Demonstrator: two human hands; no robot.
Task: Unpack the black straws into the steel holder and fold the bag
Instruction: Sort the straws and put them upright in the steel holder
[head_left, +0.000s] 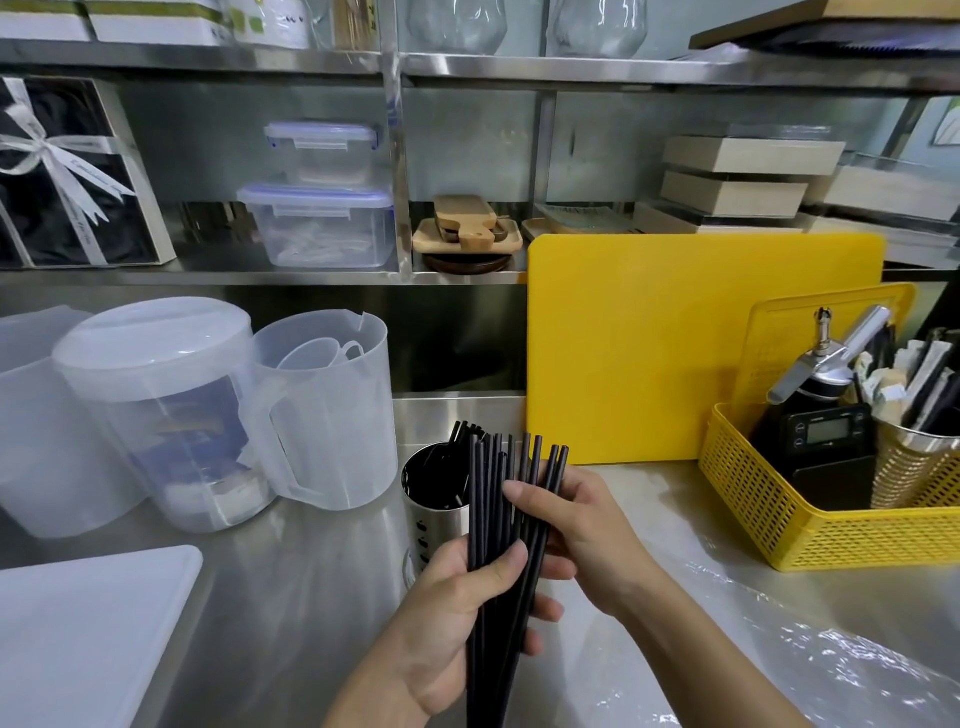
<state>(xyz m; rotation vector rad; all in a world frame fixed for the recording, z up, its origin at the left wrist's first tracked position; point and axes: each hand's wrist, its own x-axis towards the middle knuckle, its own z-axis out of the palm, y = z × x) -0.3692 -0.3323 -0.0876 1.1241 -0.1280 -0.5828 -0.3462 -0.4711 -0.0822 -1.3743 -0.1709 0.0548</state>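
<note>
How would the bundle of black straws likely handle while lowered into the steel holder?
The black straws look stiff: they stand straight above the left hand. Probably loose and prone to splaying, since their tips fan apart above the right hand. Thin round tubes, any dropped would likely roll on the counter.

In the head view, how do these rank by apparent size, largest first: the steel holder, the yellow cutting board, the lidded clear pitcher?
1. yellow cutting board
2. lidded clear pitcher
3. steel holder, partly hidden, yet clearly the smallest
</note>
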